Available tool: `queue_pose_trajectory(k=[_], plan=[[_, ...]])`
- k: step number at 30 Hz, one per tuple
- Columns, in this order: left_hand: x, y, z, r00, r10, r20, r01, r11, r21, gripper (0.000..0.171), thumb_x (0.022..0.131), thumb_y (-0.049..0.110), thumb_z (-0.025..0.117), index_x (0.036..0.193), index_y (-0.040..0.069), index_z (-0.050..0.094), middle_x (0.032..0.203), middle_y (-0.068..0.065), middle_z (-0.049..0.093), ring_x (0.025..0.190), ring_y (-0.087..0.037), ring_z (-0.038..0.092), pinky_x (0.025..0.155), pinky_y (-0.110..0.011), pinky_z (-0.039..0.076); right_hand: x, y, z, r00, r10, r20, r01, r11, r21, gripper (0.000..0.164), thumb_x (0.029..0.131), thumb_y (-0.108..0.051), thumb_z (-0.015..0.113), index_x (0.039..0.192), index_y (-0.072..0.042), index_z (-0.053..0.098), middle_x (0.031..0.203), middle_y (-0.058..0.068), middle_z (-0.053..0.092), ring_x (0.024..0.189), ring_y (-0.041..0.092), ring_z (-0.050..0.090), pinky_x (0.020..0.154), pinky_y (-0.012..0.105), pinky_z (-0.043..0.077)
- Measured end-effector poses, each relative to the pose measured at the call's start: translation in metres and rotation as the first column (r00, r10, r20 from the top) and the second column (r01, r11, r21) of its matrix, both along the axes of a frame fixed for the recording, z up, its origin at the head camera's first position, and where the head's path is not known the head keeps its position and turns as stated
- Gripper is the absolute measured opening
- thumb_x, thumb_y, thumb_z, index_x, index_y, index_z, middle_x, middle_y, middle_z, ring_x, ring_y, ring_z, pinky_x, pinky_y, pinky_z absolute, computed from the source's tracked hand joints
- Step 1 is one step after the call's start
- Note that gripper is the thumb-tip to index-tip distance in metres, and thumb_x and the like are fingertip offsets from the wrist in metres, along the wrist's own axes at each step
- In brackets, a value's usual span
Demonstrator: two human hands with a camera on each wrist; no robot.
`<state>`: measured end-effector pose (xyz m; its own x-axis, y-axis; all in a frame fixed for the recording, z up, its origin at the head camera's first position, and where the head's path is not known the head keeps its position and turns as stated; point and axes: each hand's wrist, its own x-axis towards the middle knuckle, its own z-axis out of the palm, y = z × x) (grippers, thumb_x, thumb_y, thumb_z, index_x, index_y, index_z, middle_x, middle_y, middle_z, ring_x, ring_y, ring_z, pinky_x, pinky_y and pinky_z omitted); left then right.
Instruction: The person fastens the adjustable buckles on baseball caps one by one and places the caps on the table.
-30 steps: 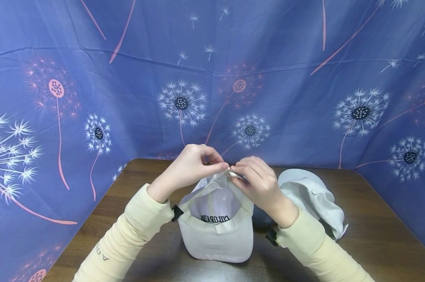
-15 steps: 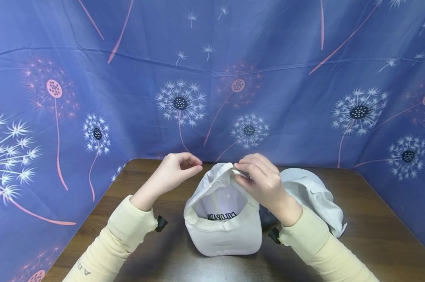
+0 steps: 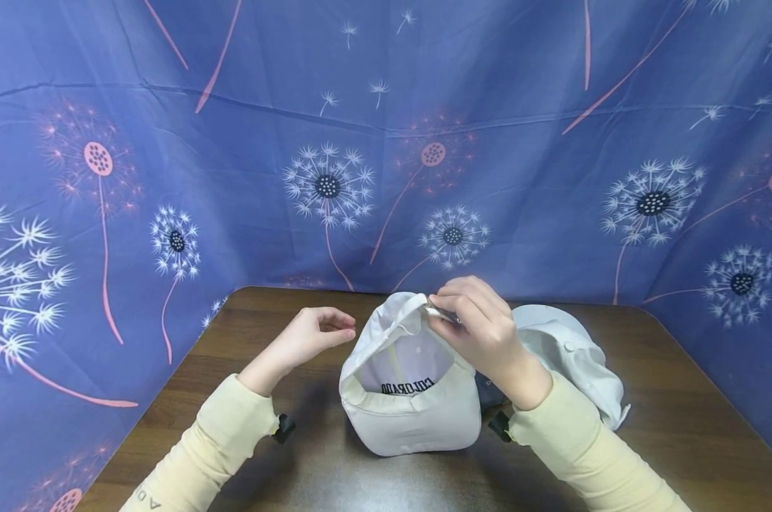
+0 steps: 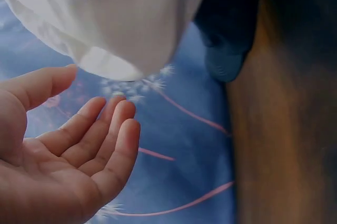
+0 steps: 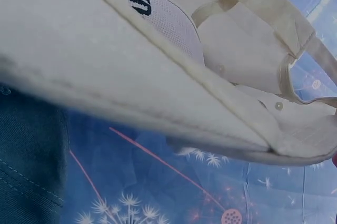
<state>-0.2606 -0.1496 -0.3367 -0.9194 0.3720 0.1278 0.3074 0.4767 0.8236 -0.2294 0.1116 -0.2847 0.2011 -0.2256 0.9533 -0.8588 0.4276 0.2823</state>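
A white baseball cap (image 3: 411, 430) hangs tilted over the table with its brim toward me. Its inside shows dark stitched lettering, also partly seen in the right wrist view, where the cap's band (image 5: 253, 2) and rear opening appear. My right hand (image 3: 478, 334) pinches the strap at the back of this cap, near a small metal buckle mostly hidden by the fingers. To the left of the cap, my left hand (image 3: 309, 338) is apart from it and holds nothing. The left wrist view shows that palm (image 4: 63, 166) with loosely bent fingers below the cap's edge.
A second pale cap (image 3: 571, 355) lies on the right of the brown wooden table (image 3: 667, 405). Dark blue fabric (image 3: 488, 391), apparently another cap, is partly hidden behind the right wrist. A blue dandelion-print cloth (image 3: 386, 107) hangs around the table.
My left hand has let go of the strap and moved left and down. The white cap has shifted right, still held by my right hand.
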Motion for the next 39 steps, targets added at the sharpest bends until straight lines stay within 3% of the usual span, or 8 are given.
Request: queue_pose_trajectory(k=[4, 12, 15, 19, 22, 26, 33, 39], plan=[[-0.005, 0.0, -0.014, 0.993, -0.04, 0.114, 0.032, 0.997, 0.072, 0.036, 0.087, 0.02, 0.067, 0.114, -0.003, 0.063, 0.105, -0.014, 0.067, 0.093, -0.019, 0.064, 0.08, -0.039, 0.054, 0.001, 0.0, 0.001, 1.0, -0.01, 0.003, 0.01, 1.0, 0.002, 0.02, 0.085, -0.01, 0.067, 0.072, 0.006, 0.065, 0.069, 0.015, 0.065, 0.062, 0.028, 0.062, 0.065, 0.035, 0.054], [-0.011, 0.003, -0.036, 0.958, -0.094, 0.272, 0.062, 0.99, 0.125, 0.042, 0.088, 0.025, 0.065, 0.12, -0.003, 0.06, 0.106, -0.011, 0.068, 0.092, -0.015, 0.065, 0.087, -0.044, 0.051, 0.002, -0.001, 0.002, 1.0, -0.008, 0.002, 0.008, 1.0, 0.015, 0.021, 0.085, -0.01, 0.066, 0.071, 0.006, 0.065, 0.068, 0.015, 0.064, 0.062, 0.028, 0.062, 0.065, 0.035, 0.054], [-0.013, 0.003, -0.041, 0.933, -0.171, 0.316, 0.111, 0.974, 0.199, 0.039, 0.091, 0.022, 0.062, 0.119, -0.006, 0.059, 0.103, -0.01, 0.068, 0.092, -0.015, 0.065, 0.09, -0.043, 0.049, 0.002, -0.002, 0.002, 1.0, -0.007, 0.001, 0.007, 1.0, 0.015, 0.021, 0.085, -0.01, 0.067, 0.072, 0.006, 0.064, 0.068, 0.015, 0.064, 0.062, 0.028, 0.061, 0.065, 0.035, 0.054], [-0.017, 0.003, -0.046, 0.888, -0.281, 0.365, 0.175, 0.938, 0.299, 0.032, 0.092, 0.015, 0.058, 0.113, -0.009, 0.059, 0.097, -0.005, 0.067, 0.09, -0.013, 0.064, 0.09, -0.039, 0.05, 0.003, -0.003, 0.003, 1.0, -0.004, -0.001, 0.004, 1.0, 0.015, 0.02, 0.085, -0.009, 0.067, 0.071, 0.006, 0.064, 0.069, 0.015, 0.064, 0.062, 0.028, 0.062, 0.066, 0.035, 0.054], [-0.019, 0.002, -0.049, 0.871, -0.318, 0.373, 0.195, 0.923, 0.331, 0.026, 0.091, 0.011, 0.059, 0.106, -0.01, 0.059, 0.09, -0.003, 0.068, 0.086, -0.013, 0.065, 0.085, -0.039, 0.052, 0.003, -0.003, 0.003, 1.0, -0.002, 0.002, 0.002, 1.0, 0.024, 0.017, 0.084, -0.007, 0.066, 0.072, 0.005, 0.065, 0.07, 0.014, 0.065, 0.063, 0.028, 0.062, 0.067, 0.035, 0.054], [-0.018, 0.001, -0.047, 0.878, -0.315, 0.361, 0.199, 0.925, 0.324, 0.02, 0.088, 0.008, 0.062, 0.099, -0.009, 0.061, 0.085, -0.002, 0.069, 0.083, -0.013, 0.065, 0.082, -0.04, 0.054, 0.004, -0.003, 0.003, 1.0, 0.002, 0.005, -0.002, 1.0, 0.027, 0.015, 0.083, -0.006, 0.066, 0.073, 0.005, 0.065, 0.071, 0.014, 0.065, 0.064, 0.028, 0.062, 0.068, 0.034, 0.054], [-0.015, 0.0, -0.034, 0.93, -0.234, 0.284, 0.172, 0.959, 0.226, 0.014, 0.086, 0.009, 0.065, 0.087, -0.004, 0.063, 0.073, 0.003, 0.065, 0.072, -0.008, 0.061, 0.071, -0.032, 0.054, 0.005, -0.003, 0.005, 0.999, 0.039, -0.007, -0.039, 0.999, 0.007, 0.015, 0.082, -0.005, 0.066, 0.073, 0.007, 0.066, 0.07, 0.015, 0.065, 0.062, 0.029, 0.061, 0.066, 0.035, 0.053], [-0.015, -0.005, -0.02, 0.968, -0.146, 0.206, 0.118, 0.983, 0.139, 0.015, 0.085, 0.012, 0.068, 0.086, -0.003, 0.066, 0.067, 0.005, 0.063, 0.066, -0.007, 0.058, 0.066, -0.032, 0.052, 0.008, -0.004, 0.007, 0.997, 0.069, -0.02, -0.069, 0.998, -0.012, 0.009, 0.079, 0.0, 0.065, 0.073, 0.007, 0.066, 0.068, 0.016, 0.064, 0.06, 0.028, 0.06, 0.064, 0.035, 0.053]])
